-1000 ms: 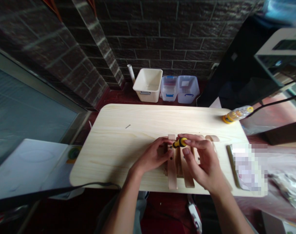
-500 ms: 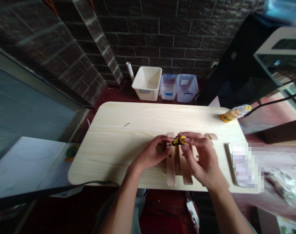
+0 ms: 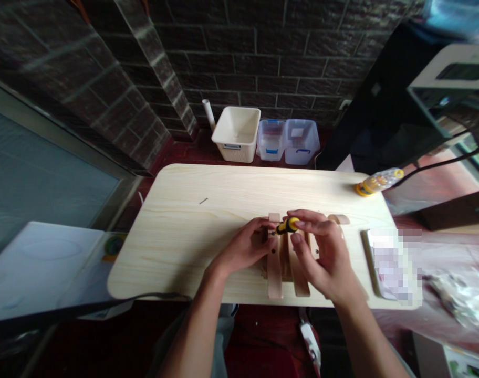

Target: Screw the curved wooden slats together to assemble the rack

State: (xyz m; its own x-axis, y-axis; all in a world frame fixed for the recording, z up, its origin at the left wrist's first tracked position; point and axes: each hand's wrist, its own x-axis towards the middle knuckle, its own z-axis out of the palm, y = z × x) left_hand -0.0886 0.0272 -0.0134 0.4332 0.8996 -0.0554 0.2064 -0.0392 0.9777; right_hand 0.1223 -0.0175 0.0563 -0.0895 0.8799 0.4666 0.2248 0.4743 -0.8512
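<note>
A yellow and black screwdriver [image 3: 287, 226] is in the fingers of my right hand [image 3: 326, 252], tilted so its tip points left and down at a dark screw head on a wooden slat [image 3: 274, 275]. My left hand [image 3: 247, 245] is closed around the far part of that slat, thumb and fingers on either side of the screwdriver tip. A second wooden slat [image 3: 300, 275] lies parallel to it, partly under my right hand. Both slats rest across a wooden frame on the table, mostly hidden by my hands. Dark screw heads or holes dot the slats.
On the pale wooden table [image 3: 164, 236] lies a small dark screw or nail [image 3: 204, 200]. A clear bottle with yellow ends [image 3: 379, 182] stands at the far right, near a blurred flat tray [image 3: 387, 265]. Behind the table are a cream bin [image 3: 237, 134] and two clear plastic boxes [image 3: 301, 142].
The whole view has shifted slightly. Both hands keep nearly the same pose, with the screwdriver still at the same slat.
</note>
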